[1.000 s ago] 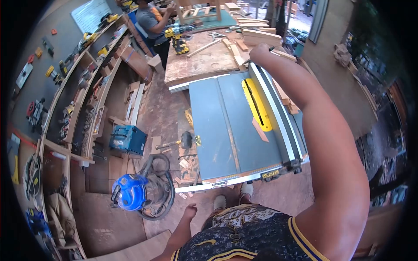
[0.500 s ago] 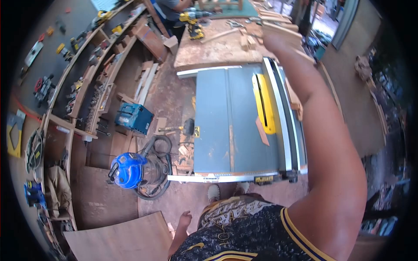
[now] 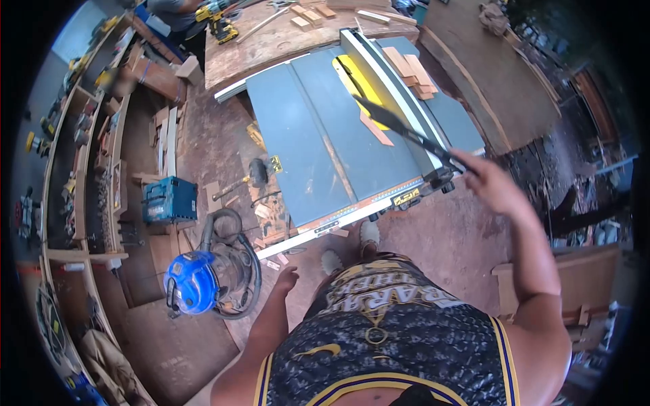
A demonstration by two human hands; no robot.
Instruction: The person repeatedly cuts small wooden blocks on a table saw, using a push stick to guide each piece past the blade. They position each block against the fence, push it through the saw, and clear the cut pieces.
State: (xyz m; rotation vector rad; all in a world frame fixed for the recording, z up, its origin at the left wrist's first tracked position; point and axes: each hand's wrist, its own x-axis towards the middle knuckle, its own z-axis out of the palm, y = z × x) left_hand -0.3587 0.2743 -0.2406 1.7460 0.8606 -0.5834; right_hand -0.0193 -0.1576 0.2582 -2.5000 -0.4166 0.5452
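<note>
My right hand (image 3: 489, 181) is closed around the near end of a long black push stick (image 3: 413, 135). The stick slants up and left above the table saw (image 3: 298, 142), its far tip over the yellow throat plate (image 3: 345, 74). A thin wood offcut (image 3: 376, 130) lies by that plate. My left hand (image 3: 288, 279) hangs low near the saw's front left corner, fingers loosely apart, with nothing in it. Beyond the silver rip fence (image 3: 396, 88), several short wood pieces (image 3: 412, 71) rest on the saw's right side.
A wooden workbench (image 3: 261, 44) behind the saw bears a yellow drill (image 3: 222, 28) and wood strips. On the left stand a blue shop vacuum (image 3: 193, 284), a teal Makita box (image 3: 169, 199) and tool shelves (image 3: 81, 169). A hammer (image 3: 256, 174) lies beside the saw. Another person (image 3: 177, 17) is at the back.
My right hand has come back from the far end of the saw and now has the push stick in it. The view has turned and shifted. My left hand still hangs low.
</note>
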